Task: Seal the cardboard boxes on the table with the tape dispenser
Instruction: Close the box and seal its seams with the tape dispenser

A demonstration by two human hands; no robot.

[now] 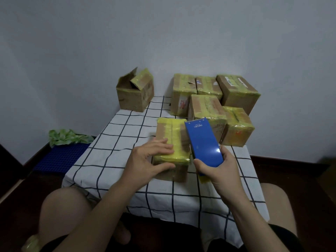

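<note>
Nearest, on the checked tablecloth (112,151), a small cardboard box (172,131), its top wrapped in yellow tape, long side running away from the person. Left hand (149,160) flat on the near end of it, fingers straight and close together over the taped top, thumb down along the near face. Right hand (218,170) curled round the lower end of a blue tape dispenser (203,140), thumb on the left edge, fingers round the right. Dispenser tilted, its blue back facing up, upper end over the right edge of the box; touching it or just clear of it, hard to tell. A stub of yellow tape (203,179) below the grip, by the heel of the right hand. Behind and to the right, a tight cluster of five taped boxes: three in a back row against the wall (182,95) (209,86) (238,91), two in front of them (207,110) (237,128), the front pair just beyond the dispenser. Well apart at the far left corner of the table, an open box (134,91), flaps up, yellow tape on one flap and round the rim. Down on the floor at left, a blue grid mat (61,155) with a crumpled green cloth (67,136) at its far end. Bare knees (63,206) at the near edge of the table.
</note>
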